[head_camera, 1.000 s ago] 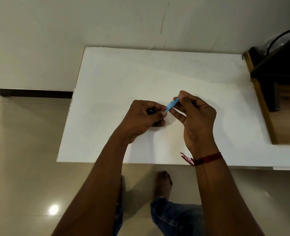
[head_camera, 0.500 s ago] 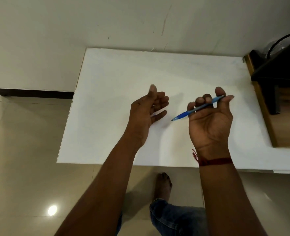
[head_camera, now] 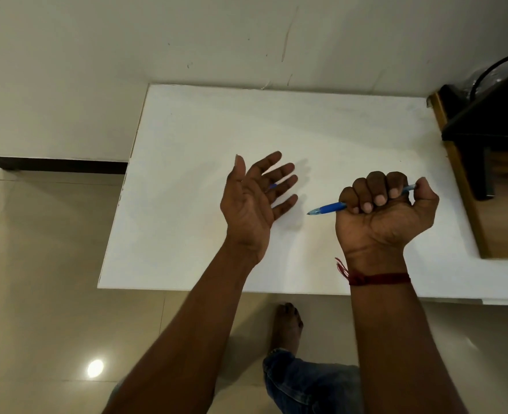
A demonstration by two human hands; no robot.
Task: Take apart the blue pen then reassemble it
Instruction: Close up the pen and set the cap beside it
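My right hand (head_camera: pixel 387 216) is turned palm up above the white table (head_camera: pixel 306 124), with its fingers curled into a fist around the blue pen (head_camera: pixel 327 208). The pen's tip sticks out to the left and its rear end shows by the thumb. My left hand (head_camera: pixel 255 198) hovers to the left, palm up, fingers spread, a hand's width from the pen tip. A small blue speck (head_camera: pixel 272 186) shows between its fingers; I cannot tell whether it is held or lies on the table.
A wooden piece of furniture (head_camera: pixel 467 204) with a dark frame (head_camera: pixel 485 121) on it borders the table's right edge. The wall runs along the far edge. A bare foot (head_camera: pixel 287 324) and a knee in jeans are on the tiled floor below the near edge.
The hands, joined on the pen a second ago, have parted. My left hand let go and opened; my right hand turned palm up and closed into a fist round the pen.
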